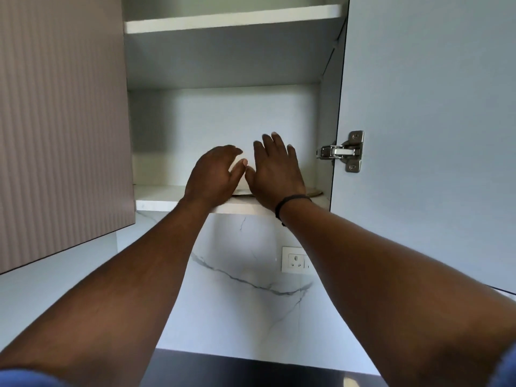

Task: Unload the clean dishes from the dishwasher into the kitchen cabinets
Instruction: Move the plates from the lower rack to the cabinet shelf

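**A:** What can't you make out?

**B:** Most of the dish. Both hands cover it in the middle of the frame. Only a pale sliver shows between the thumbs, and a thin beige rim of a plate [242,194] peeks out under the left hand [212,177], lying flat on the lower shelf [156,198]. A second round beige edge [315,192] sticks out past the right hand [275,174], near the cabinet's right wall; whether it is the same dish or another I cannot tell. The left hand is blurred.

**A:** And the fingers?

**B:** The right fingers [275,143] are spread and point up toward the back panel, palm down over the plate. The left fingers [227,150] are curled loosely, thumb reaching toward the right thumb, the two nearly touching. Neither hand visibly grips anything; whether the palms touch the plate is hidden.

**A:** Room around it?

**B:** The shelf is bare to the left of the hands, up to the ribbed door [61,129] at the left of the frame. Above, open space rises to the upper shelf [231,22]. On the right, the open door [424,107] hangs on a metal hinge [342,151]. Lower down sit a wall socket [296,259] on the marbled backsplash [245,303] and a dark counter strip [251,370], cut off by the bottom edge.
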